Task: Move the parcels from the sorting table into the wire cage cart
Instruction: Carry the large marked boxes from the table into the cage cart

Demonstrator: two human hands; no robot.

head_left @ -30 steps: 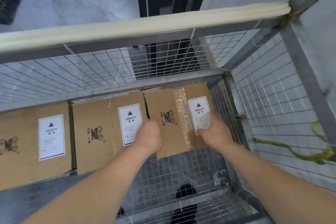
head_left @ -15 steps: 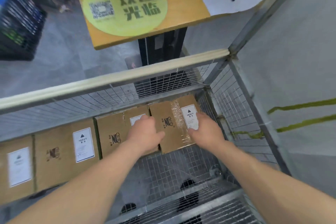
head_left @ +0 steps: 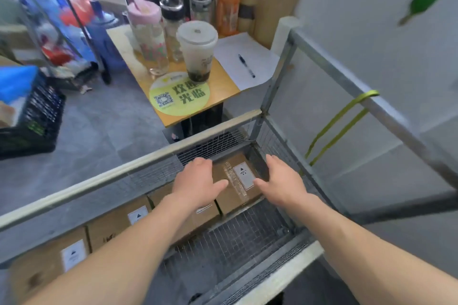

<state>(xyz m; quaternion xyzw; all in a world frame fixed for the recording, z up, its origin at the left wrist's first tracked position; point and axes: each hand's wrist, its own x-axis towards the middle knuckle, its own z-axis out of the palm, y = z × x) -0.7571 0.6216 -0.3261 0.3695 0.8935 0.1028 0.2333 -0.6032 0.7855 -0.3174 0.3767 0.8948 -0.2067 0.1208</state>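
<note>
A brown cardboard parcel (head_left: 235, 186) with a white label lies in the far right corner of the wire cage cart (head_left: 153, 156). My left hand (head_left: 198, 181) hovers over its left side and my right hand (head_left: 280, 178) over its right side, both with fingers spread and relaxed, holding nothing. Whether they touch the parcel is unclear. Several more labelled parcels (head_left: 119, 225) stand in a row along the cage's far wall to the left. The wire mesh floor (head_left: 235, 238) in front of them is bare.
A small wooden table (head_left: 223, 82) behind the cage carries bottles, a lidded drink cup (head_left: 197, 52), paper and a pen. A black crate (head_left: 32, 121) sits on the grey floor at the left. A yellow-green strap (head_left: 334, 121) hangs on the cage's right rail.
My view has tilted upward and pulled back, so the table and bottles now show. Both hands have lifted off the corner parcel and opened; the parcel stays in the corner.
</note>
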